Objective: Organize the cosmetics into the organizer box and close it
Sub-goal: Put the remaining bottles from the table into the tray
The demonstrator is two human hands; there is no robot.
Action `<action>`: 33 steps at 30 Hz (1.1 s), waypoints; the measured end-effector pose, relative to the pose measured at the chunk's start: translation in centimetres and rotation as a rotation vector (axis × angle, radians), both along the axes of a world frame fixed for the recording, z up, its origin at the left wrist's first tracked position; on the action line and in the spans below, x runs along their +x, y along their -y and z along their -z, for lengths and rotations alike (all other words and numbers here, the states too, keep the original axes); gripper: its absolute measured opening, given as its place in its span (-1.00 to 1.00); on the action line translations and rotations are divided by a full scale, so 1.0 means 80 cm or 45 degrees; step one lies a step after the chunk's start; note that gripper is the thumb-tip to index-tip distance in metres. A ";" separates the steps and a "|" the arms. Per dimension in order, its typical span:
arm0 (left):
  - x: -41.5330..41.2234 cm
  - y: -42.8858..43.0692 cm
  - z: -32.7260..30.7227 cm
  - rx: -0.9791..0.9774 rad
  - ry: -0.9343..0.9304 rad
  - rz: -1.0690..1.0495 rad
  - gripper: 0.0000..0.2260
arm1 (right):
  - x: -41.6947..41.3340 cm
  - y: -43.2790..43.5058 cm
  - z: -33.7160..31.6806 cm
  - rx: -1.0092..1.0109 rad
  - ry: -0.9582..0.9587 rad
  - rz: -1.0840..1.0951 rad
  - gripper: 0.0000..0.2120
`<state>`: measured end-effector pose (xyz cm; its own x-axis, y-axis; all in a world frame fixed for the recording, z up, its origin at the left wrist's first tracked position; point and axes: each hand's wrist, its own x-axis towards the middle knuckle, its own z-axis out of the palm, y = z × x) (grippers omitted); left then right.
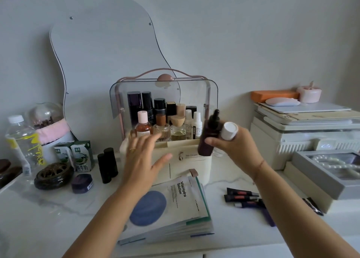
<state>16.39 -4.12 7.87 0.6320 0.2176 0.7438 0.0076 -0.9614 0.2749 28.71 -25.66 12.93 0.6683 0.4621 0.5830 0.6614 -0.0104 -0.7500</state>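
The cream organizer box point(191, 161) stands at the far middle of the white table point(39, 209), its clear lid point(163, 94) swung up and open over a row of upright bottles point(161, 119) in the top compartment. The right hand point(231, 146) hovers just in front of the box's right end and grips two things at once: a dark dropper bottle point(211, 135) and a white-capped bottle point(229, 131). The dropper bottle's long axis runs nearly upright, leaning slightly, with the black dropper cap pointing up and a little to the right and the base down toward the box's front face. The white-capped bottle points up and right, its cap clear of the fingers; its body is hidden in the hand, so its shape is hard to tell. The left hand point(143, 156) is empty, fingers spread and extended, palm down, over the left front of the box; it is blurred, and whether it touches the box cannot be told.

Near the box's front lies a stack of sheet mask packets point(175, 205), flat, long side running far to near. To the right of them, several small dark tubes point(243, 196) lie on their sides, long axes running left to right. Left of the box stand two black cylinders point(108, 165), upright, beside a purple jar point(81, 182).
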 end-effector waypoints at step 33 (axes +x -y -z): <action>0.097 0.003 -0.055 -0.684 -0.490 0.274 -0.45 | 0.054 -0.057 0.014 -0.227 -0.184 0.050 -0.71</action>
